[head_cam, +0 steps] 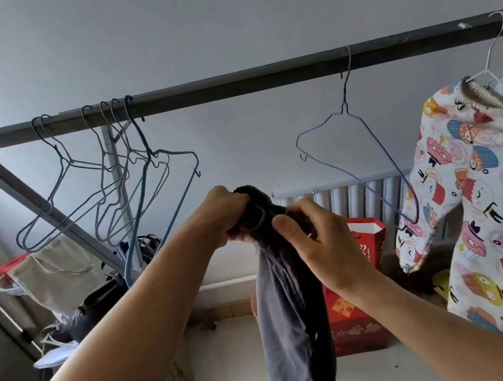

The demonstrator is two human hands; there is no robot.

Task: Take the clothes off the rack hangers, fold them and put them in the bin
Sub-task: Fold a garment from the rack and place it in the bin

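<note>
- At the centre of the frame, the left hand (230, 213) has its fingers curled tight round the bunched top of a dark grey garment (289, 317).
- Just right of it, the right hand (315, 239) pinches the same bunched cloth between thumb and fingers (285, 223); the two hands are almost touching.
- From the hands the garment hangs straight down toward the lower centre, below the rack bar (226, 86) and apart from it.
- The bar crosses the upper half of the frame from left to right.
- At upper left, a cluster of bare wire hangers (115, 179) is hooked on the bar.
- Right of centre, a single purple hanger (344, 106) hangs bare and tilted.
- At the right edge, a cartoon-printed garment (494, 199) hangs on a white hanger (494, 50).
- Low behind the hands, a red paper bag (358, 322) stands on the floor before a white radiator (361, 198).
</note>
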